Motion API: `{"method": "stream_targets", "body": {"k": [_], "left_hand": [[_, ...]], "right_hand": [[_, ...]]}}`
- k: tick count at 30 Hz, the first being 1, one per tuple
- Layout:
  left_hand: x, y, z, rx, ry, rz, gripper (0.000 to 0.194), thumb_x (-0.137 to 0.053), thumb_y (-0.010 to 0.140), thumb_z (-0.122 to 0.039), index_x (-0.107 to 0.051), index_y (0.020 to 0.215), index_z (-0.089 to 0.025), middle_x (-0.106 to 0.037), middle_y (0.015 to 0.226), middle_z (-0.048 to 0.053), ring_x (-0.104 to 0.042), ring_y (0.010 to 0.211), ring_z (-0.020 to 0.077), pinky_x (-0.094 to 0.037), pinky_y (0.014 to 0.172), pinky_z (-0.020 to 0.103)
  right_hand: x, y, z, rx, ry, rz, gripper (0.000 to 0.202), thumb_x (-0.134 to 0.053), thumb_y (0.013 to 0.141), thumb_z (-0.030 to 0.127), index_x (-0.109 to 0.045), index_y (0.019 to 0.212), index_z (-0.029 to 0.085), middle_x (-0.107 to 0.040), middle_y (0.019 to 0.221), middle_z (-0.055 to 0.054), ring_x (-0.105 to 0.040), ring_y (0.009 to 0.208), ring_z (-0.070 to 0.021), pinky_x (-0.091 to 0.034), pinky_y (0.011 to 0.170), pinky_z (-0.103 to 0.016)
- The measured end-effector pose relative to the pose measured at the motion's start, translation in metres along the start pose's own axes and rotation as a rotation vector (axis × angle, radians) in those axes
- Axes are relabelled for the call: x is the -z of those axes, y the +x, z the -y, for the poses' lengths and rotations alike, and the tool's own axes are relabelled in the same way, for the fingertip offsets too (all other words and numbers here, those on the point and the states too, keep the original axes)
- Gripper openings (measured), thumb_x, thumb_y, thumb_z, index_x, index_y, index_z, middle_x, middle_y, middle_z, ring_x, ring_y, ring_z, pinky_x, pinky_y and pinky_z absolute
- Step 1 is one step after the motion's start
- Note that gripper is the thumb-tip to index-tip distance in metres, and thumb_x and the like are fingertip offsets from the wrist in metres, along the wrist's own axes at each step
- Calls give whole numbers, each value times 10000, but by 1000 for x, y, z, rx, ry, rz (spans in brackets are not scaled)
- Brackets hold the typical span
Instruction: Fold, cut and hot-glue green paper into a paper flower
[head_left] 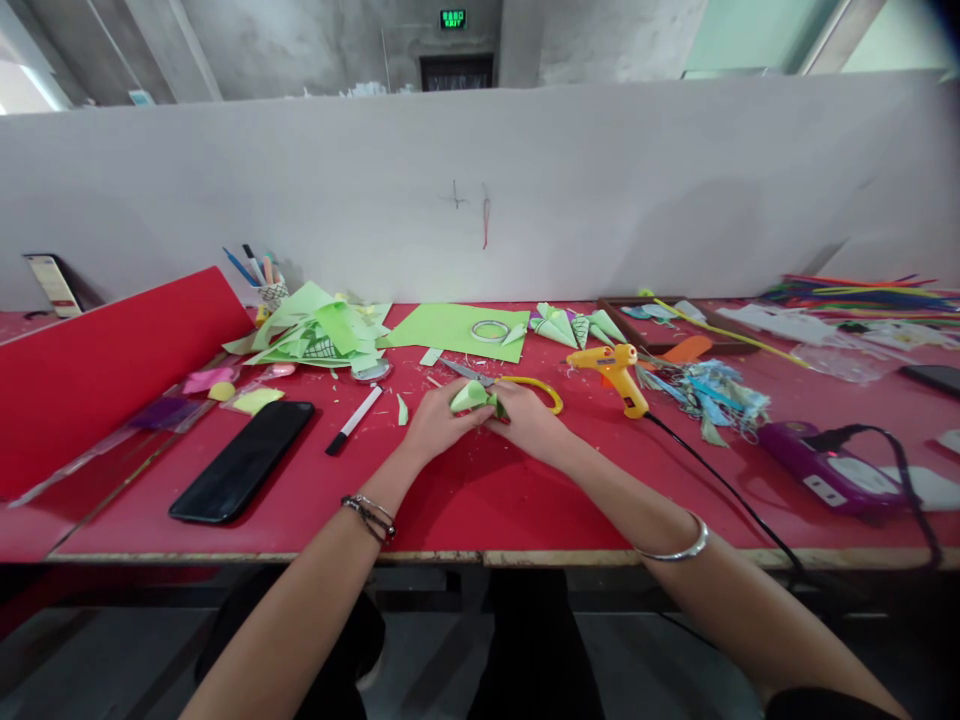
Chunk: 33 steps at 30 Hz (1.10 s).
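Above the red tabletop, my left hand (437, 417) pinches a small piece of folded light-green paper (469, 397). My right hand (529, 419) has its fingers closed on the right end of the same piece, so the two hands nearly meet. Just beyond them lie scissors with a yellow handle (558, 396), partly hidden by the right hand. A small green paper scrap (403, 409) and a white marker with a black cap (354, 420) lie left of my left hand. Behind sits a green sheet (427, 328) with a roll of tape (490, 331) on it.
Left are a black phone (242, 462), a heap of green paper scraps (322, 330) and a red board (112, 370). Green paper cones (555, 325) stand at the back. Right are a yellow glue gun (619, 375) with its cord, blue tassels (716, 395) and a purple power strip (825, 470).
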<state>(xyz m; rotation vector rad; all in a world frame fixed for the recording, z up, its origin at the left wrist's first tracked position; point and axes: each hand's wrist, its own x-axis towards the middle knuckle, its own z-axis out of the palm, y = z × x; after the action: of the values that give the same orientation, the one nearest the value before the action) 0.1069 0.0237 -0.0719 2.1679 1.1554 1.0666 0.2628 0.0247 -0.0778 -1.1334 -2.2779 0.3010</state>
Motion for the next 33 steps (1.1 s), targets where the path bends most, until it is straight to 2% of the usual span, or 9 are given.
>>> {"method": "stream_targets", "body": {"k": [3,6,8,14,20,27,33], "left_hand": [[-2,1,0,72,-115,-22,312,-558,681,-407,-589,843,-142,-630,747,18,-554,671,133,-416,601,210],[-3,5,1,177,-243,-57,308,-576,657,-391,-598,818,-129,-633,736,21,-554,651,128,-422,590,208],[-3,7,3,235,-316,-81,299,-586,641,-391,-597,773,-123,-621,698,17,-544,632,123,-420,585,209],[-3,8,11,403,-479,-119,314,-617,606,-398,-595,745,-118,-522,572,-13,-458,534,84,-368,508,192],[-5,6,10,500,-716,-116,366,-643,591,-444,-579,768,-130,-496,572,-28,-421,493,50,-331,469,168],[-6,7,12,506,-737,-92,328,-662,587,-395,-583,750,-122,-483,535,-33,-442,491,59,-331,458,174],[-6,5,8,448,-751,-33,356,-628,615,-461,-540,672,-120,-397,478,-57,-320,414,24,-263,412,170]], "right_hand": [[3,-1,3,38,70,-65,291,-548,717,196,-479,997,152,-526,941,-84,-504,886,-204,-409,775,-358],[8,-4,8,68,92,-144,454,-544,732,227,-381,1153,177,-468,1071,-104,-487,959,-213,-419,801,-365],[11,-5,12,85,63,-169,475,-524,751,232,-349,1192,208,-440,1098,-101,-486,961,-214,-441,774,-351],[12,-6,12,197,-133,-183,229,-396,838,253,-496,1044,251,-441,1023,-75,-519,859,-169,-468,694,-293],[8,-4,6,330,-64,-296,148,-418,836,236,-520,941,213,-482,990,-78,-513,890,-157,-465,730,-280],[9,-3,9,313,42,-343,103,-513,785,277,-523,830,185,-536,886,-66,-521,873,-164,-444,776,-297],[10,-3,10,304,81,-345,69,-497,793,241,-532,807,183,-563,853,-61,-533,830,-154,-447,751,-293]]}}
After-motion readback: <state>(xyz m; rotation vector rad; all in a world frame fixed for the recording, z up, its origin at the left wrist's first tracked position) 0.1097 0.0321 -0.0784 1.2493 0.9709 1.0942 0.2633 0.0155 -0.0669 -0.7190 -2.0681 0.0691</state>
